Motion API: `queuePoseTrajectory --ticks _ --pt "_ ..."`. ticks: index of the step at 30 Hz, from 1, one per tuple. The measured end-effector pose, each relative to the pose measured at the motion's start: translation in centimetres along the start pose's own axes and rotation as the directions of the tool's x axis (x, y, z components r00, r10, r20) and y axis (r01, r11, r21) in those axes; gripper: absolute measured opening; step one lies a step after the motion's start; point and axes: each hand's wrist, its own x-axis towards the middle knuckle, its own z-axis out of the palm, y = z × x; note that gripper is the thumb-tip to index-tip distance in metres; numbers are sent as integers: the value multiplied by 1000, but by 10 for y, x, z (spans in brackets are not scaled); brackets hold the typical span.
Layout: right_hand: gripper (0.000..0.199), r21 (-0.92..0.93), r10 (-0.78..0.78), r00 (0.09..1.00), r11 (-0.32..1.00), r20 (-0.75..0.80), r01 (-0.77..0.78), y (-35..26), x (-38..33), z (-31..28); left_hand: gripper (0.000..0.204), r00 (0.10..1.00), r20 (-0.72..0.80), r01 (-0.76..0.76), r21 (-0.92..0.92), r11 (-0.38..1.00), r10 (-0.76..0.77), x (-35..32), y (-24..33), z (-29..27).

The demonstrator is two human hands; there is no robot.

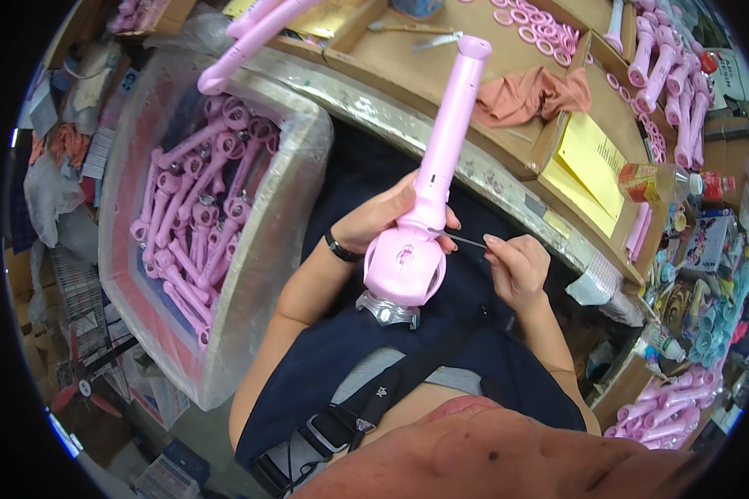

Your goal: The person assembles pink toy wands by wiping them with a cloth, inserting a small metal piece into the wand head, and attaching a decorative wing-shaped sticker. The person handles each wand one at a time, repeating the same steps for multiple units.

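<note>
Upright before my chest is a pink plastic wand-like piece (pixel 441 141), with a long hollow handle pointing away and a rounded head at the near end. A clear, shiny part (pixel 387 309) sticks out below that head. My left hand (pixel 374 218) is closed around the neck of the piece, between handle and head. In my right hand (pixel 520 268), thumb and fingers pinch a thin dark metal rod (pixel 468 241). The rod's far end meets the side of the neck, by my left fingertips; whether it goes inside, I cannot tell.
A plastic-lined bin (pixel 295 158) full of similar pink pieces stands at my left. The workbench (pixel 424 71) ahead carries pink rings (pixel 541 33), a salmon-coloured cloth (pixel 533 96), a yellow sheet (pixel 591 170) and a drink bottle (pixel 657 181). More pink pieces (pixel 666 407) lie at the right.
</note>
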Motion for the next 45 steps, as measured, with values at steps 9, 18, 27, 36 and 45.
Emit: queuePoseTrajectory --ticks 9,18,27,36,45 --pt "29 124 259 964 956 56 -264 -26 8 -13 68 990 -123 -51 175 983 73 -4 12 18" --pt "19 458 531 776 627 342 -631 -28 14 -21 71 995 -84 -38 254 966 61 -13 21 25" --pt "17 174 171 970 964 174 -201 -18 18 -17 66 998 -58 -17 230 973 31 -16 21 27" --pt "15 401 544 287 -102 789 -910 -24 45 -32 70 994 -106 54 314 948 -21 -18 25 26" --pt "26 158 -81 966 987 247 42 -5 20 -24 81 999 30 -19 240 970 12 -22 24 23"
